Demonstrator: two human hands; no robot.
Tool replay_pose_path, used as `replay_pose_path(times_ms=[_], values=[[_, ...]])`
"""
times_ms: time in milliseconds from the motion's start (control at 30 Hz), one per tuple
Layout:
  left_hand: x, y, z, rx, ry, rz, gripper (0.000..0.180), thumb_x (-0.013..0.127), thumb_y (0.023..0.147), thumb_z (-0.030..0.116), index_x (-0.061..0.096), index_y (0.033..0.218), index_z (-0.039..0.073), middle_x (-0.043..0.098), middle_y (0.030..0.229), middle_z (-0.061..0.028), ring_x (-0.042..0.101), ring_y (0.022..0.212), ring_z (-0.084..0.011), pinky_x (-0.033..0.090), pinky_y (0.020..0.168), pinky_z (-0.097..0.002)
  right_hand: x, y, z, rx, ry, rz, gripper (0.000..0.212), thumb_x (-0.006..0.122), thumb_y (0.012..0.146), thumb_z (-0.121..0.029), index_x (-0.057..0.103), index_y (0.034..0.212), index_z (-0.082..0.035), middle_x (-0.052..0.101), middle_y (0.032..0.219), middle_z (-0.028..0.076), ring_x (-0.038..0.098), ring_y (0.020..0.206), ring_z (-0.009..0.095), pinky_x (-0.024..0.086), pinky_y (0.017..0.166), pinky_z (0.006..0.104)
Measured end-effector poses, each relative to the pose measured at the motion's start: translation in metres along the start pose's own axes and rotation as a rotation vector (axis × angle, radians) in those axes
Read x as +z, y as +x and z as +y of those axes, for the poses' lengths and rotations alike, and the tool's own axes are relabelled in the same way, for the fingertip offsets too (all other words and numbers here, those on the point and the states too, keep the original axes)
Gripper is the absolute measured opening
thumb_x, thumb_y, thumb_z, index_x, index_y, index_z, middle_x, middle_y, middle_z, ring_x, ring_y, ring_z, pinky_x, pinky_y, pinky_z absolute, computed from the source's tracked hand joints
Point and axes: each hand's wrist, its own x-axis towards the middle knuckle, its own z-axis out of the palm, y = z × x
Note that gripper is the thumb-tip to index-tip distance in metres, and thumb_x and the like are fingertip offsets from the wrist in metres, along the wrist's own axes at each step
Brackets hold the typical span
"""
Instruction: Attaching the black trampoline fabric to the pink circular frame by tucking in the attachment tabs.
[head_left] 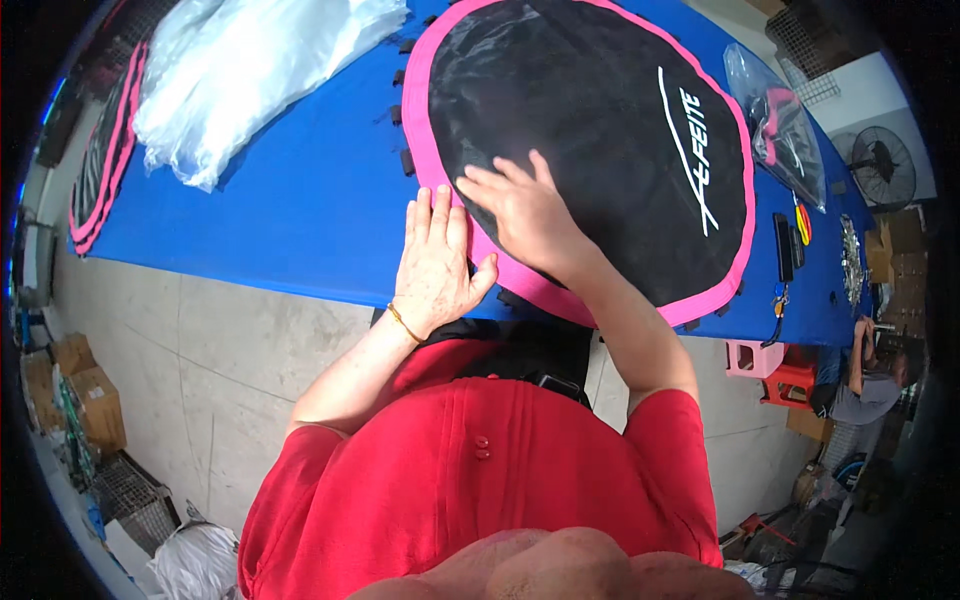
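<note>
The round black mat (580, 130) with its pink border lay flat on the blue surface (280, 235), far of the person and right of the middle. The left hand (436, 260) was laid palm down on the near left of the border, its fingers straight and close together, its grip loose around nothing. The right hand (524, 212) was over the black part just beside it, its grip wide with the fingers spread; whether its palm touched the cloth could not be told. Far left lay clear plastic sheeting (250, 75), with pink-edged black pieces (108, 150) beyond its left side. At the right were a clear bag (778, 130) and a black strip-like object (782, 247).
</note>
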Motion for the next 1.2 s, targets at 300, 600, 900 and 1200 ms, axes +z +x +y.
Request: replay_pose_path(times_ms=[300,600,900,1200], values=[[0.0,0.003,0.0,0.014,0.015,-0.004,0.082,0.073,0.094,0.044,0.049,0.148,-0.014,0.038,0.166,-0.0377,0.032,0.157,-0.0585,0.027,0.13,-0.0638,0.003,0.009,0.023,0.076,-0.079,0.025,0.057,0.061,0.092,0.0,0.07,0.147,-0.016,0.066,0.154,0.005,0.061,0.14,0.039,0.029,0.124,0.0723],[-0.002,0.0,0.0,-0.002,0.003,-0.004,0.081,0.073,0.094,0.043,0.051,0.147,-0.014,0.039,0.165,-0.0382,0.033,0.157,-0.058,0.027,0.13,-0.0635,-0.016,-0.034,0.003,0.091,-0.058,-0.082,0.056,0.059,0.094,-0.003,0.068,0.148,-0.016,0.065,0.155,0.007,0.059,0.141,0.039,0.03,0.124,0.0719],[-0.001,0.004,0.002,0.031,0.043,0.007,0.081,0.073,0.094,0.042,0.051,0.146,-0.015,0.042,0.162,-0.0394,0.035,0.155,-0.0587,0.028,0.13,-0.0636,-0.003,-0.015,0.022,0.138,-0.044,0.022,0.057,0.058,0.095,-0.001,0.068,0.148,-0.017,0.065,0.156,0.006,0.058,0.143,0.039,0.028,0.125,0.0724],[0.0,0.001,0.0,0.035,0.018,0.023,0.08,0.075,0.093,0.04,0.049,0.147,-0.013,0.044,0.16,-0.0396,0.037,0.153,-0.0592,0.028,0.129,-0.0636,-0.017,-0.058,0.001,0.108,-0.007,0.009,0.054,0.058,0.094,-0.001,0.07,0.144,-0.016,0.067,0.151,0.006,0.06,0.139,0.039,0.03,0.123,0.0727]])
